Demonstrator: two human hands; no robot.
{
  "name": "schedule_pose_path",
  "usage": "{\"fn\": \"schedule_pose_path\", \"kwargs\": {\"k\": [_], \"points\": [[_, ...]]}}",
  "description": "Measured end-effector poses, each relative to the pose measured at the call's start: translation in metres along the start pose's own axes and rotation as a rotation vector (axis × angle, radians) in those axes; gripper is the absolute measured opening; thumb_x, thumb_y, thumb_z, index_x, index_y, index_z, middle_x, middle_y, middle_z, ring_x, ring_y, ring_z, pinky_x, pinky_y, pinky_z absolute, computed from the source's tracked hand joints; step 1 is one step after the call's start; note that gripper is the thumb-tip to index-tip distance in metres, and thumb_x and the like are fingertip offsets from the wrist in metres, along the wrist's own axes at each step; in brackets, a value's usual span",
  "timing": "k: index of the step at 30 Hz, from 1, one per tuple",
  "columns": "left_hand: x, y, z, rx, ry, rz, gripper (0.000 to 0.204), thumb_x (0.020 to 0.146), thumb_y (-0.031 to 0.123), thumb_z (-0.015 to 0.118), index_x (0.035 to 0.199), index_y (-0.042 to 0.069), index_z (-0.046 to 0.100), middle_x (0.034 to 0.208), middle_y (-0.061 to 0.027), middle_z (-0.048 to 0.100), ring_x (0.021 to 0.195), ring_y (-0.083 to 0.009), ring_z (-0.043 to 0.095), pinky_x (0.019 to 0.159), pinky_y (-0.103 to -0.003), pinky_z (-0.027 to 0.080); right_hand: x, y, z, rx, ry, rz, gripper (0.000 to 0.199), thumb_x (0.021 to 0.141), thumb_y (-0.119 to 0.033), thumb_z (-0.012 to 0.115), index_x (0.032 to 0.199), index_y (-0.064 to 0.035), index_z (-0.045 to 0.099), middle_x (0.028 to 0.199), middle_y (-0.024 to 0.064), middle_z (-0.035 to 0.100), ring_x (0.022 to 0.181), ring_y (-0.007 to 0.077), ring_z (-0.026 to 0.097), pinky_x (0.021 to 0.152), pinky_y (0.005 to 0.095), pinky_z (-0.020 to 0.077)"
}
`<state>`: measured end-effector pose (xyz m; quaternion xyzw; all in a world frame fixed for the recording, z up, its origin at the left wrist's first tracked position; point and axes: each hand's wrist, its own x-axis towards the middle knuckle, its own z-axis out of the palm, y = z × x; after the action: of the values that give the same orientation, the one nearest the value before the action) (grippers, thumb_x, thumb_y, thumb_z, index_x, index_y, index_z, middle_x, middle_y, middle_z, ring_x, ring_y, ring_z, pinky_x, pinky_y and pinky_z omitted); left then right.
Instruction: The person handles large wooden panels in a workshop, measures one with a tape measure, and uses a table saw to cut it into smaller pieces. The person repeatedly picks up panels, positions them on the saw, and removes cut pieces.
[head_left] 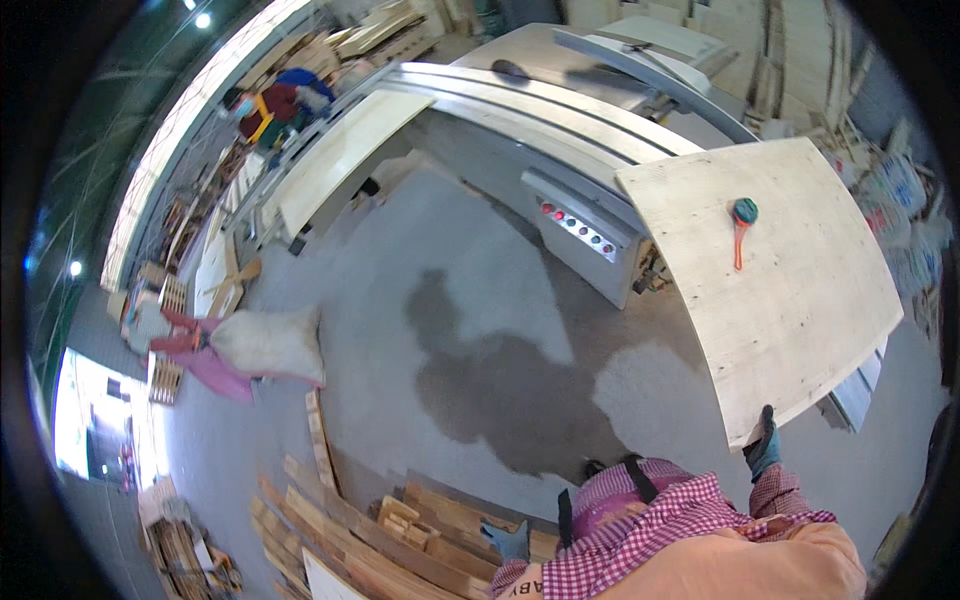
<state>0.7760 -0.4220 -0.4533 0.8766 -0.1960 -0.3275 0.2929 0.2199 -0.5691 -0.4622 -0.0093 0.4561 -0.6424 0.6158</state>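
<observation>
A large pale plywood board (770, 300) lies on the machine at the right. My right hand (764, 447), in a grey-blue glove with dark fingertips, grips its near corner, thumb on top and fingers hidden beneath. On the board rests a green and black tape measure (745, 210) with an orange strap (739, 250). My left hand (510, 541), gloved too, hangs low at my side with fingers apart and nothing in it. It is nearest to the stacked wood offcuts (410, 520).
A panel saw with a long sliding table (540, 105) and a button panel (578, 228) stands ahead. Another board (350, 150) rests at its far left. A stuffed sack (268, 346) lies on the floor (370, 300). A person (270, 108) is at the far left.
</observation>
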Motion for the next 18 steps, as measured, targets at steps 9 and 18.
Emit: {"fn": "schedule_pose_path", "kwargs": {"k": [9, 18], "points": [[0.022, 0.03, 0.053, -0.339, -0.251, -0.032, 0.07, 0.08, 0.008, 0.071, 0.136, -0.003, 0.032, 0.138, -0.0167, 0.034, 0.118, -0.0267, 0.043, 0.098, -0.036, 0.042, -0.036, -0.005, 0.03, 0.024, 0.231, -0.081, 0.064, 0.081, -0.039, 0.072, 0.128, -0.0048, 0.045, 0.115, 0.006, 0.058, 0.107, 0.0257, 0.055, 0.092, 0.0453, 0.0466], [-0.105, 0.192, 0.193, -0.289, -0.834, 0.348, 0.05, 0.093, 0.019, 0.055, 0.135, 0.0, 0.036, 0.131, -0.0117, 0.046, 0.116, -0.023, 0.049, 0.095, -0.035, 0.045, -0.056, -0.025, 0.048, -0.146, 0.263, 0.181, 0.059, 0.084, -0.047, 0.065, 0.122, -0.0037, 0.05, 0.097, 0.0109, 0.064, 0.085, 0.0267, 0.065, 0.07, 0.042, 0.0554]]}}
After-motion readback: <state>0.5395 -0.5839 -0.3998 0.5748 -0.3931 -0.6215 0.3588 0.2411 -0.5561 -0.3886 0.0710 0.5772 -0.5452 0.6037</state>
